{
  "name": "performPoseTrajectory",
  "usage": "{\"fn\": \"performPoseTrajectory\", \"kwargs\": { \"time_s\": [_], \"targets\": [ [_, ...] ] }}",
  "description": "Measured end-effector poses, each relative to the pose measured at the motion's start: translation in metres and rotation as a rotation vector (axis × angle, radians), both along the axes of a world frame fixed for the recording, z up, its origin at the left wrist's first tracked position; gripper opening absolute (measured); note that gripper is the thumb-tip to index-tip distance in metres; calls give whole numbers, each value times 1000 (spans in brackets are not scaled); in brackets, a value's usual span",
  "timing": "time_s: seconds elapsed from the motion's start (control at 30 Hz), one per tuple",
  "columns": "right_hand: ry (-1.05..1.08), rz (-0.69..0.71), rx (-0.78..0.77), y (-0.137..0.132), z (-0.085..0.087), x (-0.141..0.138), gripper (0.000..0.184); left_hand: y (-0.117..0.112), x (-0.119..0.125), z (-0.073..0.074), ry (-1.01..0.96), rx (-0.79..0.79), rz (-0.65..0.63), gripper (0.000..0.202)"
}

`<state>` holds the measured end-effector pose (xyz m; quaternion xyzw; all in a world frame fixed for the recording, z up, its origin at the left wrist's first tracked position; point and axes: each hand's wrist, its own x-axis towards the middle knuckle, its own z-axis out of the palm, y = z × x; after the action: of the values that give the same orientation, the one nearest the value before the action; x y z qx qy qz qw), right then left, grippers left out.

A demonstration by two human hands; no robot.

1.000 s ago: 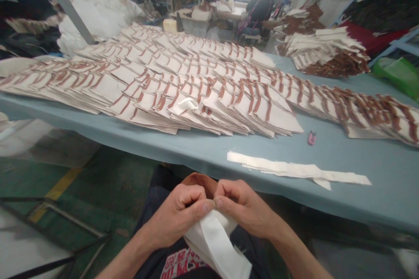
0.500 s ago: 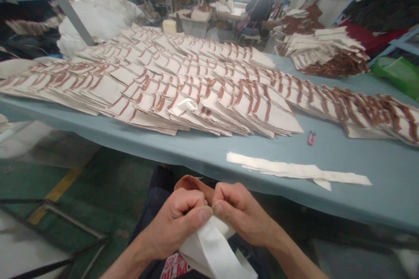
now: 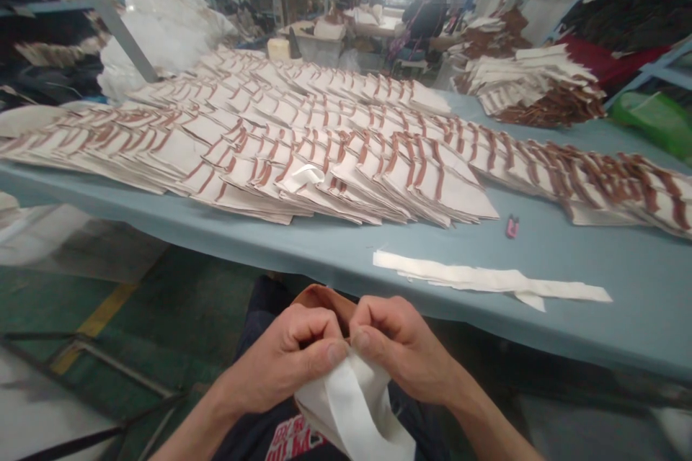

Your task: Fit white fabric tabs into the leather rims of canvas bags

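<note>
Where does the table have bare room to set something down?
The widest bare patch of table lies right of the pink tool, between the white strips and brown-banded panels. A slimmer band runs left of the strips, along the near edge. Behind it, overlapping panels crowd the surface.

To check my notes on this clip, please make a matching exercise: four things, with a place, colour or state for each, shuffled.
1. Held cloth
2. White strips
3. Small tool
4. Table

A. Pink
B. Blue covering
C. Pinched by left hand and right hand
D. Lying along the near edge

Pairs: 1-C, 2-D, 3-A, 4-B
</note>
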<state>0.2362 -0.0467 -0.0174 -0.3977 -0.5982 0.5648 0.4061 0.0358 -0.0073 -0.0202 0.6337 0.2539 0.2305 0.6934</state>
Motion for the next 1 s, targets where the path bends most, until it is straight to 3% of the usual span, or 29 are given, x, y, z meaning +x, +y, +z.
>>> {"fn": "performPoseTrajectory", "kwargs": {
  "time_s": [0.17, 0.3, 0.47, 0.63, 0.77, 0.9, 1.0],
  "targets": [
    [-75, 36, 95, -1, 3, 0, 46, -1, -2, 18, 220, 255, -75, 31],
    [12, 67, 66, 0, -3, -4, 49, -13, 0, 25, 240, 436, -12, 26],
    [211, 73, 28, 2, -12, -12, 57, -34, 3, 22, 121, 467, 83, 22],
    [197, 11, 34, 8, -14, -16, 58, -32, 7, 20, 6, 492, 237, 28],
    [251, 24, -14, 8, -13, -19, 59, -31, 14, 21, -99, 420, 202, 32],
    [287, 47, -55, 3, -18, -23, 65, -40, 20, 22, -45, 431, 80, 31],
    [277, 39, -91, 2, -28, -24, 62, -39, 19, 21, 20, 466, 70, 30]
  ]
}}
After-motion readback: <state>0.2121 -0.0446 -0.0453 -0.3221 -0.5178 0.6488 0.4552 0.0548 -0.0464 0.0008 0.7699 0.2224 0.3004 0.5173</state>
